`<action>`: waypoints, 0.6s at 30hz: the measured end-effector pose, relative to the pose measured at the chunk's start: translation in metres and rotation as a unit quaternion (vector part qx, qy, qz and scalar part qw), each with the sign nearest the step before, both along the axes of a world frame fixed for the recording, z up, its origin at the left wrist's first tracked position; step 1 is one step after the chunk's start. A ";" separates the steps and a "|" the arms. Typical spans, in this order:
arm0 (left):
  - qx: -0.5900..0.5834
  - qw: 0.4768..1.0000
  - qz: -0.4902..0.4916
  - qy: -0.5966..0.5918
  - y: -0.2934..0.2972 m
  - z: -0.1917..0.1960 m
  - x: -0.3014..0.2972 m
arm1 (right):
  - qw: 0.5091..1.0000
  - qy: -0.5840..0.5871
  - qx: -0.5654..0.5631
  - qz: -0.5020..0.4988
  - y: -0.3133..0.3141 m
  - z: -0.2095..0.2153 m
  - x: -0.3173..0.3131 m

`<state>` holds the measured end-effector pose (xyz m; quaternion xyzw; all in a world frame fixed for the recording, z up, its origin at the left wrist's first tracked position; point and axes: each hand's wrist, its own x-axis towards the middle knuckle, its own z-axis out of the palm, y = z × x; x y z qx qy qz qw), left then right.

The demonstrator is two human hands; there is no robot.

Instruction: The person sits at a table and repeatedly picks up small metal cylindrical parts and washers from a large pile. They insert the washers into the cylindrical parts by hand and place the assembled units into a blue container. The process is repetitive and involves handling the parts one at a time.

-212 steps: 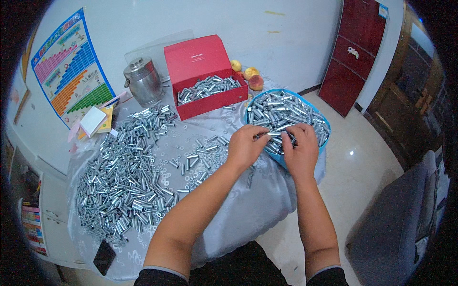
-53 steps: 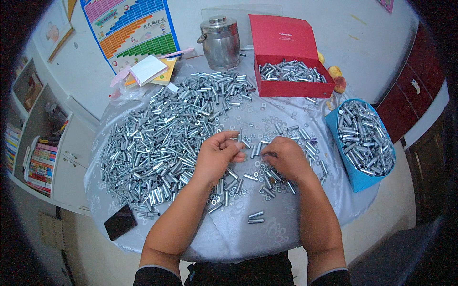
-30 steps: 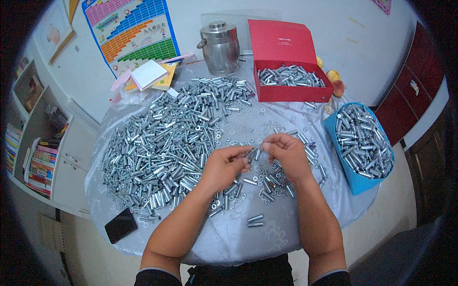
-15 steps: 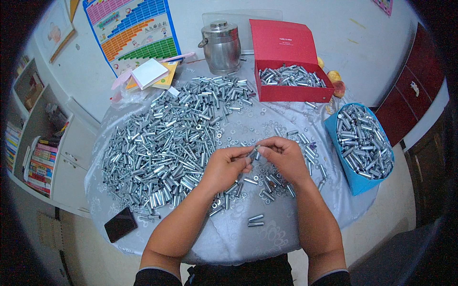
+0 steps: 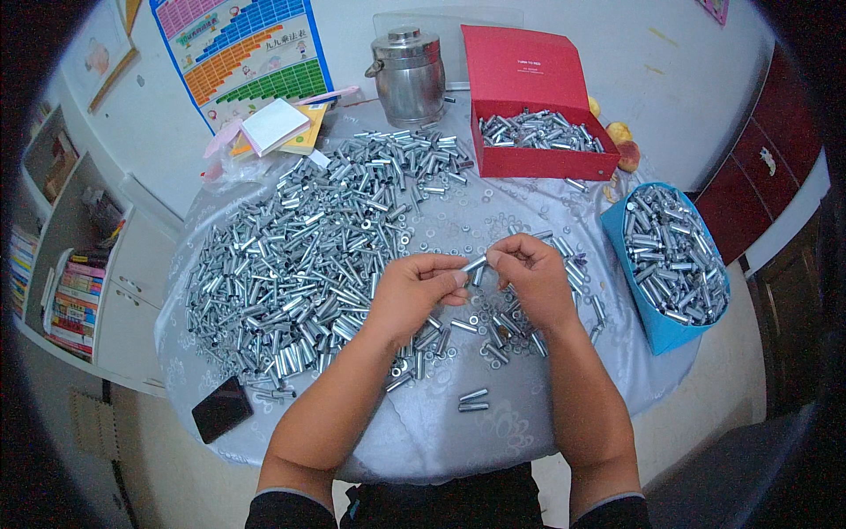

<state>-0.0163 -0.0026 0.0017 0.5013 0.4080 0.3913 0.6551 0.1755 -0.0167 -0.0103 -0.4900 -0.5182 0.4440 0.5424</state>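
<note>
Over the middle of the table, my left hand (image 5: pixel 414 293) pinches a short shiny metal sleeve (image 5: pixel 476 264) between thumb and fingers. My right hand (image 5: pixel 534 275) is closed at the sleeve's other end, thumb and forefinger against it; any small part inside those fingers is hidden. Left of my hands spreads a big heap of metal sleeves and bolts (image 5: pixel 291 264). Beneath and around my hands lie loose washers and more sleeves (image 5: pixel 500 339). Two separate sleeves (image 5: pixel 473 406) rest on the cloth between my forearms.
A red box (image 5: pixel 546 164) with its lid up and a blue bin (image 5: pixel 652 322) hold many assembled-looking metal pieces. A steel pot (image 5: pixel 409 84) stands at the back, notebooks (image 5: pixel 275 126) at the back left. A dark phone (image 5: pixel 222 411) lies by the table's left front edge.
My hands have drawn slightly apart and up a little, so more of the sleeve between them shows. The view has shifted slightly.
</note>
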 end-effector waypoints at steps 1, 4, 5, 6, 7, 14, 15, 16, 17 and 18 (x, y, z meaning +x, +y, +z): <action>-0.031 0.999 0.009 -0.015 0.001 0.002 -0.001 | 1.000 0.006 0.003 -0.002 0.001 -0.002 0.000; -0.103 0.990 0.023 -0.096 0.008 -0.002 -0.003 | 1.000 0.003 0.004 -0.010 0.001 -0.002 -0.002; -0.111 0.988 0.029 -0.105 0.009 -0.004 -0.004 | 1.000 -0.002 0.003 -0.013 0.000 -0.001 -0.003; -0.119 0.986 0.036 -0.115 0.010 -0.006 -0.005 | 1.000 -0.014 0.001 -0.010 0.000 0.000 -0.002; -0.127 0.983 0.041 -0.124 0.011 -0.008 -0.006 | 1.000 -0.026 0.000 -0.008 0.000 0.003 -0.001; -0.121 0.979 0.056 -0.155 0.015 -0.013 -0.010 | 0.877 -0.468 0.109 0.019 0.001 -0.017 0.005; -0.125 0.979 0.057 -0.154 0.014 -0.012 -0.009 | 0.868 -0.483 0.114 0.013 -0.001 -0.016 0.003; -0.129 0.978 0.057 -0.152 0.014 -0.011 -0.008 | 0.859 -0.497 0.120 0.006 -0.002 -0.015 0.001; -0.131 0.978 0.059 -0.152 0.013 -0.010 -0.008 | 0.850 -0.511 0.126 0.000 -0.003 -0.014 0.000; -0.132 0.978 0.060 -0.152 0.013 -0.010 -0.007 | 0.848 -0.516 0.118 0.008 -0.003 -0.013 -0.002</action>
